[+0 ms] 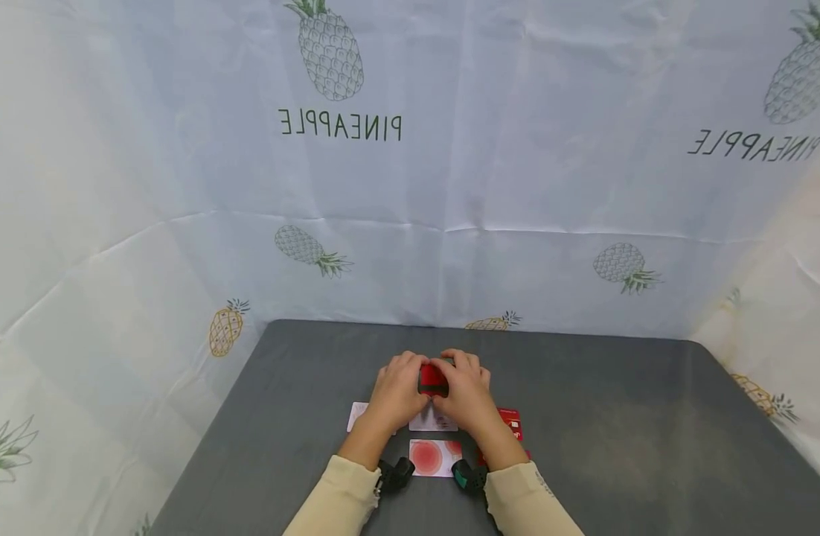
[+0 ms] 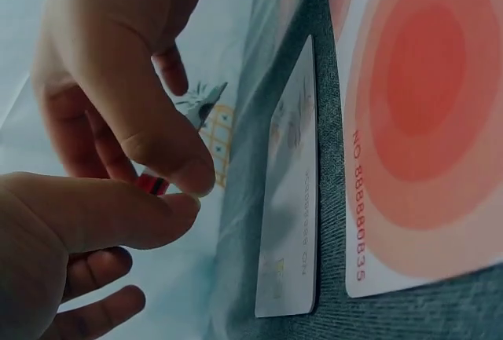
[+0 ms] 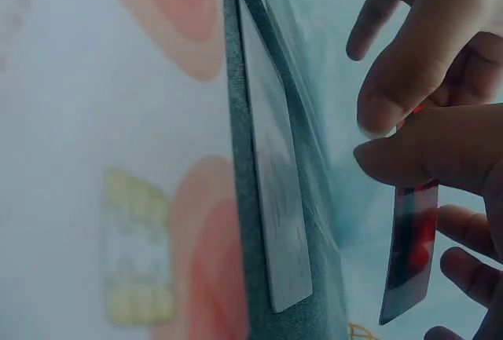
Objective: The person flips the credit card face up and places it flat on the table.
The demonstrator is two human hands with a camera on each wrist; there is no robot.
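Note:
Close in front of me, my left hand (image 1: 399, 388) and right hand (image 1: 465, 391) meet around a red card (image 1: 433, 378) with a black stripe. Thumbs and forefingers of both hands hold it, raised on edge above the table. In the right wrist view the card (image 3: 413, 238) shows its dark, glossy side below the right thumb; in the left wrist view fingers cover most of it. Just beneath the hands lies a pale card (image 1: 433, 420). Nearer to me is a white card with peach-red circles (image 1: 426, 457), between the two wrists.
A whitish card (image 1: 356, 412) lies partly under the left forearm. On the right, a red card (image 1: 510, 423) shows beside the right forearm, with more red behind that wrist. The dark grey table (image 1: 604, 424) reaches back to a pineapple-print cloth (image 1: 443, 171).

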